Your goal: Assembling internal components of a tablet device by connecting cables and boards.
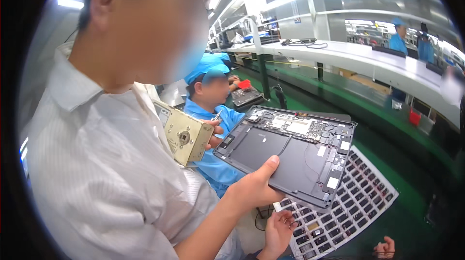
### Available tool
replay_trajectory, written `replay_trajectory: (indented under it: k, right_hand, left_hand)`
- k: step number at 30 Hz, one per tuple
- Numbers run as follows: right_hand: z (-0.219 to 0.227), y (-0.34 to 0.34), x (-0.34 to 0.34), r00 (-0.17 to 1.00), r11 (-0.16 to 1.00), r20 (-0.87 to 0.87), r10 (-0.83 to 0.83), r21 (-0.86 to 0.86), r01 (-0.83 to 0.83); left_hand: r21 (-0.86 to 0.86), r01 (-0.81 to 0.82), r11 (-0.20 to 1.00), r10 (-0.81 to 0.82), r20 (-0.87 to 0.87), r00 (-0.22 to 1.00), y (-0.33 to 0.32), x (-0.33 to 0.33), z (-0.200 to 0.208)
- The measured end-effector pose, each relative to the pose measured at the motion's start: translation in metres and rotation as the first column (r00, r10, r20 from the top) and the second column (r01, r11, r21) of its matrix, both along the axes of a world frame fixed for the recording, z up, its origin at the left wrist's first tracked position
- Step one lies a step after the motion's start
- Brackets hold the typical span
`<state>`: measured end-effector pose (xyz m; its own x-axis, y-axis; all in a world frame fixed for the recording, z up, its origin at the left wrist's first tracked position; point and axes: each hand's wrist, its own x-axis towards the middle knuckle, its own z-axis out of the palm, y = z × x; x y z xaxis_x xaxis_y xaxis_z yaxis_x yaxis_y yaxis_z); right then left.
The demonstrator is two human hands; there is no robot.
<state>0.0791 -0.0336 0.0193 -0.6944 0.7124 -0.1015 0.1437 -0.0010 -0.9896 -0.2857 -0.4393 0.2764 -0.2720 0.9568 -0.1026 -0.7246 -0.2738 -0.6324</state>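
Observation:
My left hand (278, 235) is at the lower middle, beside the near left edge of a white tray (387, 188). Its fingers are loosely bent and apart; whether they touch the tray I cannot tell. Small black parts (349, 206) fill the tray's many compartments. My right hand (385, 248) shows at the lower right edge, fingers curled in, apart from the tray. What it may hold is hidden. Over the tray a co-worker's hand (254, 187) holds an opened tablet (286, 151), thumb on top, its circuit board (300, 127) bare.
The co-worker in a white shirt (106, 163) stands close on the left. A gold-coloured metal box (186, 136) is gripped by a hand beside them. Behind sits a person in blue (213, 114). A long white bench (358, 56) runs along the right above a green floor.

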Motion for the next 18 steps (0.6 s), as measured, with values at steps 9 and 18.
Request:
replay_trajectory:
  k: [9,18]
  right_hand:
    - [-0.107,0.055,-0.001,1.000,0.999,-0.017,0.019,0.047,-0.019]
    - [-0.122,0.072,0.000,1.000,0.999,-0.004,0.011,0.033,-0.011]
  left_hand:
    - [0.001,-0.098,0.995,0.098,-0.018,0.995,0.014,-0.040,-0.038]
    - [-0.005,-0.130,0.991,0.130,-0.063,0.990,0.022,-0.035,-0.028]
